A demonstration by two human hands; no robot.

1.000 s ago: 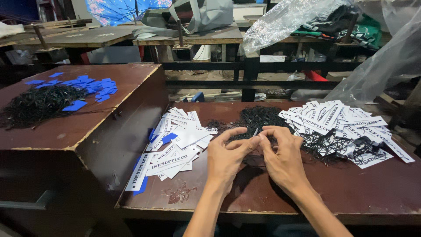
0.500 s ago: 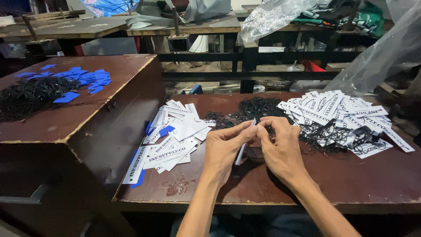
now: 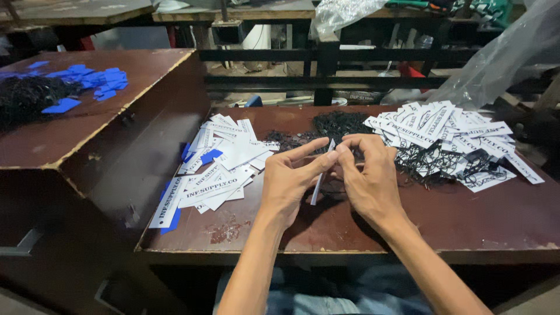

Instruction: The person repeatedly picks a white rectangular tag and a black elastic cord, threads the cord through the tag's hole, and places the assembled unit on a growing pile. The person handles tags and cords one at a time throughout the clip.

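White tag (image 3: 319,181), 1, pinched between 2 hands (image 3: 326,178)

Matt white paper tags (image 3: 224,166) – worn, scuffed brown wooden table (image 3: 466,221) – crinkled glossy plastic sheet (image 3: 496,58).

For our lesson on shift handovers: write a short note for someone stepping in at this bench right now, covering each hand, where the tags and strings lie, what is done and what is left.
Left hand and right hand are together over the table, pinching one white tag held edge-on between the fingertips.
Loose black strings lie just behind the hands.
Right: a heap of white tags tangled with black strings, seemingly strung.
Left: a pile of plain white and blue tags, seemingly still unstrung.
The raised bench on the left holds more blue tags and strings.
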